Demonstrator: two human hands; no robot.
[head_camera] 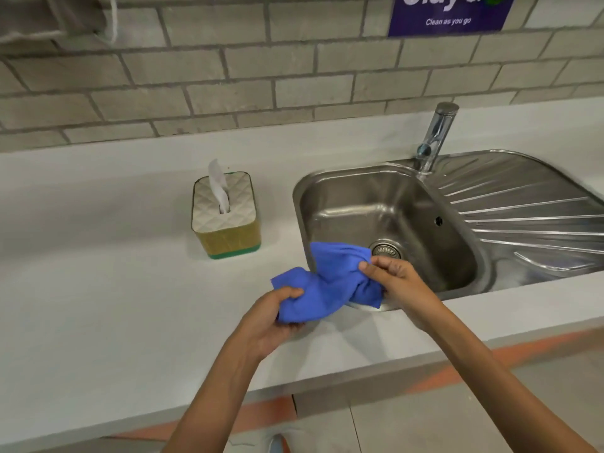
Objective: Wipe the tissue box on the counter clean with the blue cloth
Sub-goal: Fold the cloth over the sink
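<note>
The tissue box (227, 220) stands upright on the white counter (98, 273), left of the sink. It has a quilted white top, yellow sides, a green base, and a white tissue sticking up from its slot. The blue cloth (327, 282) is stretched and twisted between both hands, over the sink's near left corner. My left hand (274, 318) grips its lower left end. My right hand (402, 286) pinches its right end. Both hands are to the right of and nearer than the box, apart from it.
A steel sink (425, 207) with a drain and a ribbed draining board (529, 217) lies at right, with a chrome tap (436, 135) behind it. A brick wall with a purple sign (447, 14) rises at the back. The counter's front edge runs below my forearms.
</note>
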